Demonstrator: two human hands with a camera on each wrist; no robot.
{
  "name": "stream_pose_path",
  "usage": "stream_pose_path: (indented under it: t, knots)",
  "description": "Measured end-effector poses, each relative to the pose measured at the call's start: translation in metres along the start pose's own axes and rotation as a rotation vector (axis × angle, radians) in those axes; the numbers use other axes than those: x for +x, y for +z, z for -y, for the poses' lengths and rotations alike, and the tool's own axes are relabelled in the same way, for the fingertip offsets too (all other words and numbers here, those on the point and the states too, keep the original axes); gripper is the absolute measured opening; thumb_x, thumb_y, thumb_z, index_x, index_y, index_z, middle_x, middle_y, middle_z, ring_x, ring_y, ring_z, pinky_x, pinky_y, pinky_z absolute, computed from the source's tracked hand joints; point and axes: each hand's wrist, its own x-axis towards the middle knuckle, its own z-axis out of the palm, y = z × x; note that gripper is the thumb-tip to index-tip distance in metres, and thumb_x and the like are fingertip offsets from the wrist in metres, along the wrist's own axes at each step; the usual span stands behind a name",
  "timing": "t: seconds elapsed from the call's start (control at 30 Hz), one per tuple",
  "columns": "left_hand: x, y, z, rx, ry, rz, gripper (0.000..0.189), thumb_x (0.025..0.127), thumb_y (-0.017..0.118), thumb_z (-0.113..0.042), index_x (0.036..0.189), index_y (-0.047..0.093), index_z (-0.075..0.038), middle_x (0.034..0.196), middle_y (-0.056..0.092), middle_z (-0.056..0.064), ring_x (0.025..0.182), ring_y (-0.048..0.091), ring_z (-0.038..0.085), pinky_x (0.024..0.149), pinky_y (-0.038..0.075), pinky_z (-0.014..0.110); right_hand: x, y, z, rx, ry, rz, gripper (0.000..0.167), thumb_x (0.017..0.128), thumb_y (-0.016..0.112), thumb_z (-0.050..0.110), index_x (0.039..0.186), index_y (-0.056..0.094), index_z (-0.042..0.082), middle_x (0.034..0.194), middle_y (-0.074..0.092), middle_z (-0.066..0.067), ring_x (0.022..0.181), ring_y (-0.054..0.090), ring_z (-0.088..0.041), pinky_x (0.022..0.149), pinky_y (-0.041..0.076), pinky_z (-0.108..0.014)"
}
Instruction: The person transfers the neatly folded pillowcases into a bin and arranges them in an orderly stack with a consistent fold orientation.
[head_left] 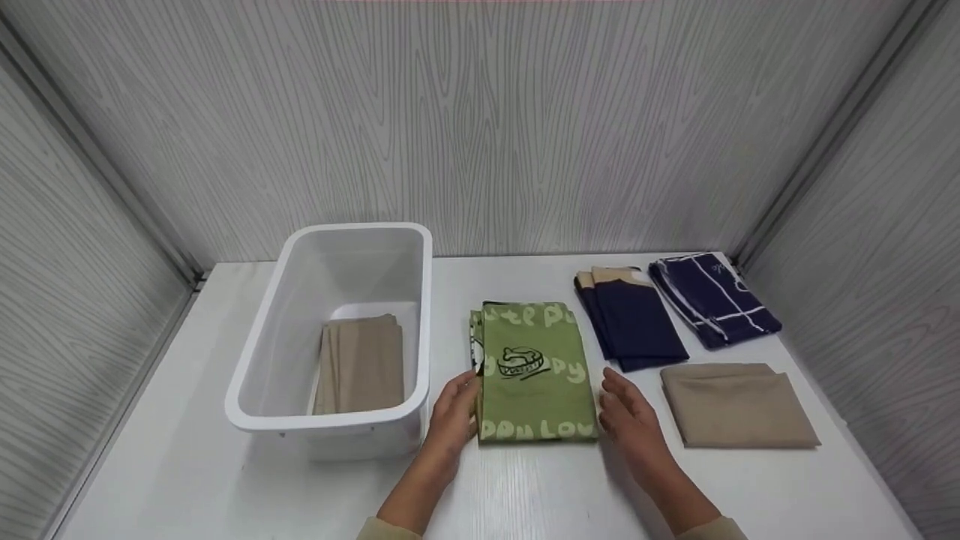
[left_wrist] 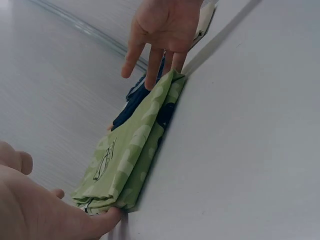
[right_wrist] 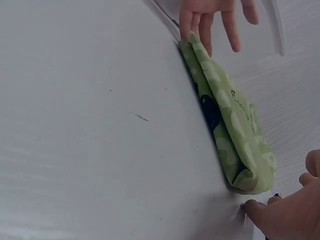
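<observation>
A folded green cloth [head_left: 536,375] with pale lettering and a black drawing lies flat on the white table, between both hands. My left hand [head_left: 453,416] is at its left edge, fingers extended; in the left wrist view its fingertips [left_wrist: 111,218] touch the fabric's edge. Beside the right edge is my right hand [head_left: 631,420], its fingers loosely bent and holding nothing. A small gap separates that hand from the cloth [right_wrist: 235,135] in the right wrist view. The cloth's layered folds show along its near side.
Left of the cloth stands a white plastic bin [head_left: 255,375] with folded beige cloth [head_left: 367,364] inside. On the right lie a navy-and-tan folded cloth [head_left: 641,322], a navy cloth with white lines [head_left: 712,300] and another beige cloth [head_left: 739,409]. Grey wood-grain panels [head_left: 480,127] enclose the table.
</observation>
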Motion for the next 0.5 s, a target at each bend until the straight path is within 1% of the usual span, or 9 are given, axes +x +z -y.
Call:
stream_pose_path:
  t: [0.07, 0.17, 0.3, 0.33, 0.43, 0.5]
  knots:
    - [0.0001, -0.0019, -0.0006, -0.059, -0.041, 0.015, 0.061, 0.105, 0.041, -0.040, 0.153, 0.031, -0.003, 0.152, 0.039, 0.023, 0.135, 0.045, 0.042, 0.106, 0.044, 0.051, -0.0003, -0.0005, 0.0020, 0.039, 0.017, 0.007, 0.051, 0.108, 0.042, 0.018, 0.156, 0.029, 0.007, 0.158, 0.026, -0.024, 0.146, 0.028, -0.040, 0.116, 0.030, -0.053]
    - [0.0005, -0.0038, -0.0018, -0.113, -0.096, 0.014, 0.062, 0.104, 0.042, -0.041, 0.154, 0.029, -0.005, 0.156, 0.030, 0.024, 0.133, 0.047, 0.043, 0.105, 0.046, 0.048, 0.0012, -0.0012, 0.0041, 0.065, 0.023, 0.007, 0.051, 0.108, 0.042, 0.016, 0.155, 0.029, 0.005, 0.158, 0.026, -0.026, 0.145, 0.029, -0.043, 0.116, 0.029, -0.054]
    - [0.0019, -0.0052, -0.0035, -0.127, -0.139, 0.013, 0.065, 0.104, 0.041, -0.042, 0.155, 0.026, -0.005, 0.159, 0.022, 0.028, 0.129, 0.050, 0.041, 0.102, 0.048, 0.046, 0.0035, -0.0037, 0.0061, 0.111, 0.059, 0.002, 0.051, 0.108, 0.042, 0.017, 0.155, 0.029, 0.005, 0.159, 0.026, -0.026, 0.145, 0.029, -0.044, 0.116, 0.029, -0.056]
    - [0.0025, -0.0055, -0.0042, -0.123, -0.147, 0.014, 0.065, 0.104, 0.041, -0.042, 0.155, 0.026, -0.005, 0.158, 0.024, 0.029, 0.127, 0.052, 0.040, 0.101, 0.049, 0.046, 0.0035, -0.0046, 0.0065, 0.123, 0.077, 0.003, 0.051, 0.108, 0.042, 0.019, 0.156, 0.028, 0.006, 0.160, 0.025, -0.025, 0.145, 0.028, -0.043, 0.115, 0.029, -0.057]
    - [0.0053, -0.0068, -0.0053, -0.113, -0.159, 0.033, 0.065, 0.104, 0.040, -0.043, 0.156, 0.025, -0.006, 0.150, 0.040, 0.028, 0.118, 0.060, 0.031, 0.095, 0.053, 0.041, 0.0026, -0.0070, 0.0083, 0.173, 0.145, 0.001, 0.053, 0.108, 0.041, 0.024, 0.157, 0.026, 0.011, 0.162, 0.024, -0.021, 0.147, 0.025, -0.040, 0.113, 0.032, -0.059]
    - [0.0069, -0.0078, -0.0052, -0.111, -0.167, 0.045, 0.066, 0.104, 0.040, -0.044, 0.156, 0.025, -0.007, 0.143, 0.051, 0.026, 0.111, 0.063, 0.026, 0.090, 0.054, 0.038, 0.0019, -0.0086, 0.0089, 0.214, 0.188, 0.000, 0.054, 0.108, 0.041, 0.026, 0.158, 0.024, 0.013, 0.162, 0.022, -0.019, 0.148, 0.024, -0.038, 0.111, 0.035, -0.056]
